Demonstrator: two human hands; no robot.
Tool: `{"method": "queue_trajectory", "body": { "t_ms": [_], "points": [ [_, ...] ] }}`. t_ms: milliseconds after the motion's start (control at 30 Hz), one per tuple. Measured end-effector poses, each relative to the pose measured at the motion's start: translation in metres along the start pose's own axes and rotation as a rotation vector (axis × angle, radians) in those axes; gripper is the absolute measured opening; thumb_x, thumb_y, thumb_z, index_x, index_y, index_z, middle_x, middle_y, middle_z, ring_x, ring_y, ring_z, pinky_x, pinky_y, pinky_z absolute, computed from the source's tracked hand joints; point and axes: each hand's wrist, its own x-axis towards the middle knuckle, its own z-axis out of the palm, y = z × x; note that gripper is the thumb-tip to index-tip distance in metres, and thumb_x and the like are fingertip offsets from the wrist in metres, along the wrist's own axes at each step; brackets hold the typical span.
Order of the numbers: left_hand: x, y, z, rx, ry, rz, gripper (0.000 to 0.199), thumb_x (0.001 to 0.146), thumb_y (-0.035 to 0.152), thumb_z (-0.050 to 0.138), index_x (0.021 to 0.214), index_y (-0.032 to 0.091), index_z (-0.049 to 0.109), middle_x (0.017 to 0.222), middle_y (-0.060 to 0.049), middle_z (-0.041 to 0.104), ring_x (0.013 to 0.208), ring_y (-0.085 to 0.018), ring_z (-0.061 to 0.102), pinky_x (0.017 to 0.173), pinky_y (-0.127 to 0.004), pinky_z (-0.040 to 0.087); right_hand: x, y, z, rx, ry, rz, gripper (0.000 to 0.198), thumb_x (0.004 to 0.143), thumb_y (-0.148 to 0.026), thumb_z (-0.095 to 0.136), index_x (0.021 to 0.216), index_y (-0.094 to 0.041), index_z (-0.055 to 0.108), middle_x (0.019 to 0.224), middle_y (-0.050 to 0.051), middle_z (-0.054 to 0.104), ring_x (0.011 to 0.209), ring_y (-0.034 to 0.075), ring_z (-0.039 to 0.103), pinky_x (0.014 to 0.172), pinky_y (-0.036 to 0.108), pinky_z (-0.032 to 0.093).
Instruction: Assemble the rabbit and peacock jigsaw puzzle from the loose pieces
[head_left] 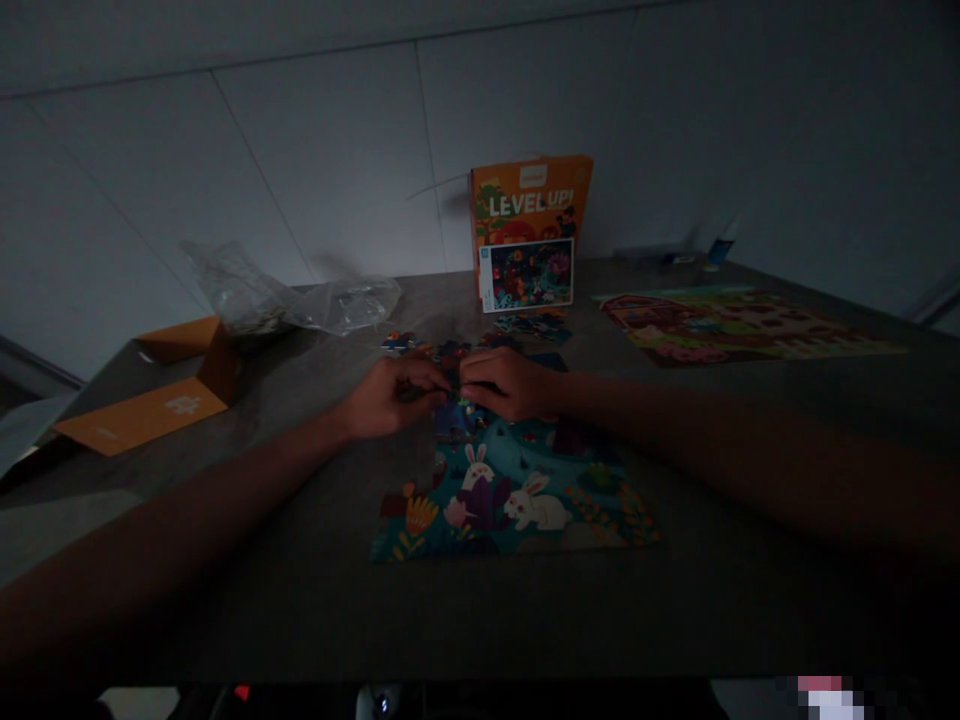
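A partly joined jigsaw puzzle (525,470) with white rabbits and plants lies flat on the grey table in front of me. At its upper left edge my left hand (394,395) has its fingers pinched together on a puzzle piece. My right hand (506,382) meets it there from the right, fingers bent and closed at the same spot on the puzzle. What the right fingertips press is mostly hidden and dark. Loose puzzle pieces (536,325) lie just beyond the hands, with more loose pieces (405,342) to the left.
An orange puzzle box (536,195) stands against the wall, a picture card (531,277) leaning on it. To the left are an open orange carton (142,415) and clear plastic bags (349,303). A second puzzle (742,325) and a small bottle (721,248) are at right.
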Motion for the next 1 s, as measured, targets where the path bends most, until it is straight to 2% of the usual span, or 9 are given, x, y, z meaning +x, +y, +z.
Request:
{"method": "queue_trajectory", "body": {
  "t_ms": [267, 400, 533, 633, 767, 867, 967, 1000],
  "points": [
    [0.000, 0.000, 0.000, 0.011, -0.073, 0.001, 0.017, 0.087, 0.033, 0.063, 0.090, 0.017, 0.069, 0.084, -0.006, 0.072, 0.080, -0.019, 0.067, 0.070, -0.030, 0.055, 0.002, 0.001, 0.001, 0.055, -0.027, 0.002, 0.027, 0.098, -0.026, 0.045, 0.073, -0.020, 0.051, 0.073, 0.003, 0.057, 0.073, 0.016, 0.053, 0.070, 0.029, 0.039],
    [0.003, 0.001, 0.000, 0.134, -0.097, 0.074, 0.021, 0.093, 0.033, 0.057, 0.084, 0.018, 0.067, 0.080, -0.004, 0.069, 0.078, -0.018, 0.064, 0.074, -0.031, 0.053, 0.002, 0.000, 0.002, 0.056, -0.020, -0.001, 0.024, 0.096, -0.029, 0.052, 0.074, -0.019, 0.053, 0.074, 0.002, 0.056, 0.072, 0.015, 0.052, 0.069, 0.028, 0.038],
    [0.007, -0.001, 0.002, 0.280, -0.051, 0.112, 0.032, 0.099, 0.034, 0.048, 0.078, 0.018, 0.067, 0.078, -0.005, 0.067, 0.080, -0.019, 0.063, 0.080, -0.035, 0.052, 0.001, 0.001, 0.002, 0.035, -0.005, 0.039, 0.027, 0.096, -0.028, 0.053, 0.071, -0.019, 0.051, 0.073, 0.002, 0.056, 0.072, 0.015, 0.053, 0.069, 0.027, 0.038],
    [0.008, -0.005, 0.002, 0.343, -0.018, 0.119, 0.034, 0.101, 0.034, 0.047, 0.080, 0.017, 0.068, 0.079, -0.006, 0.069, 0.082, -0.021, 0.065, 0.084, -0.038, 0.051, 0.001, 0.003, 0.004, -0.008, 0.037, 0.124, 0.025, 0.096, -0.026, 0.054, 0.072, -0.019, 0.053, 0.075, 0.003, 0.058, 0.073, 0.016, 0.054, 0.070, 0.027, 0.038],
    [0.006, -0.006, 0.002, 0.300, 0.020, 0.110, 0.026, 0.096, 0.035, 0.054, 0.084, 0.018, 0.069, 0.085, -0.007, 0.073, 0.087, -0.023, 0.066, 0.088, -0.040, 0.051, 0.004, 0.002, 0.006, -0.060, 0.065, 0.227, 0.024, 0.098, -0.025, 0.053, 0.075, -0.017, 0.057, 0.078, 0.005, 0.063, 0.076, 0.017, 0.057, 0.073, 0.028, 0.039],
    [0.005, -0.006, 0.001, 0.276, 0.139, -0.013, 0.027, 0.094, 0.039, 0.056, 0.079, 0.020, 0.067, 0.085, -0.005, 0.073, 0.088, -0.023, 0.067, 0.086, -0.038, 0.053, 0.006, 0.001, 0.005, -0.129, 0.103, 0.348, 0.021, 0.097, -0.026, 0.054, 0.080, -0.017, 0.062, 0.081, 0.006, 0.065, 0.080, 0.019, 0.059, 0.077, 0.031, 0.042],
    [0.004, -0.012, -0.003, 0.316, 0.309, -0.182, 0.029, 0.095, 0.042, 0.055, 0.078, 0.021, 0.067, 0.084, -0.004, 0.073, 0.089, -0.023, 0.068, 0.083, -0.035, 0.054, 0.005, 0.001, 0.002, -0.298, 0.255, 0.581, 0.014, 0.094, -0.018, 0.054, 0.096, -0.014, 0.067, 0.096, 0.012, 0.069, 0.097, 0.025, 0.061, 0.090, 0.038, 0.045],
    [0.004, -0.016, -0.005, 0.342, 0.348, -0.237, 0.029, 0.094, 0.042, 0.055, 0.079, 0.021, 0.067, 0.084, -0.004, 0.073, 0.089, -0.024, 0.068, 0.081, -0.035, 0.055, 0.004, 0.002, 0.001, -0.372, 0.293, 0.671, 0.019, 0.092, -0.016, 0.055, 0.105, -0.013, 0.068, 0.105, 0.016, 0.069, 0.105, 0.028, 0.059, 0.095, 0.042, 0.044]
  ]
}}
